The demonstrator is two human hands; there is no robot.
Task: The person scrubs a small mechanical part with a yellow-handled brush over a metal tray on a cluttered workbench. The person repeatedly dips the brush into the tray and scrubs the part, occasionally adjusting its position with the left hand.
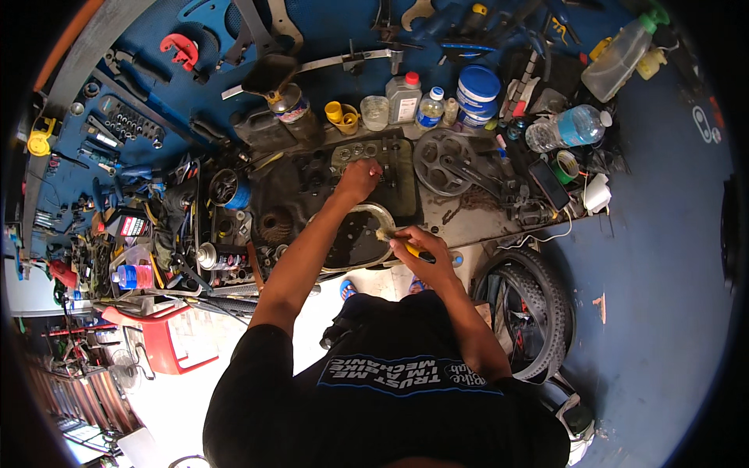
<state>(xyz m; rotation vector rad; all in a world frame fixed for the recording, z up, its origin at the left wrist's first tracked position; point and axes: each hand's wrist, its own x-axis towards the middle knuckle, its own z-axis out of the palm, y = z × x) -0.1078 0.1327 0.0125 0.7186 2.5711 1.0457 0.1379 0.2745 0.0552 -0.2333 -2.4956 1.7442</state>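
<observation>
My right hand point(425, 251) grips a brush by its yellow and black handle point(421, 253). Its pale bristles point(383, 234) are at the right rim of a round basin point(381, 210) holding dark liquid. Beyond the basin, my left hand point(360, 179) reaches over a dark, grimy tray point(402, 199). The left fingers are curled together, and anything between them is hidden. Small metal ring-like parts point(344, 154) lie just past that hand. A crankset with a chainring point(449, 165) rests to the right, and a sprocket cassette point(275, 224) sits left of the basin.
Bottles, a blue tub point(477, 93) and yellow cups point(342, 117) line the back of the bench. A phone point(548, 184) and a water bottle point(568, 129) lie at the right. A spray can point(222, 257) lies at the left. Tyres point(530, 312) stand below the bench's right edge.
</observation>
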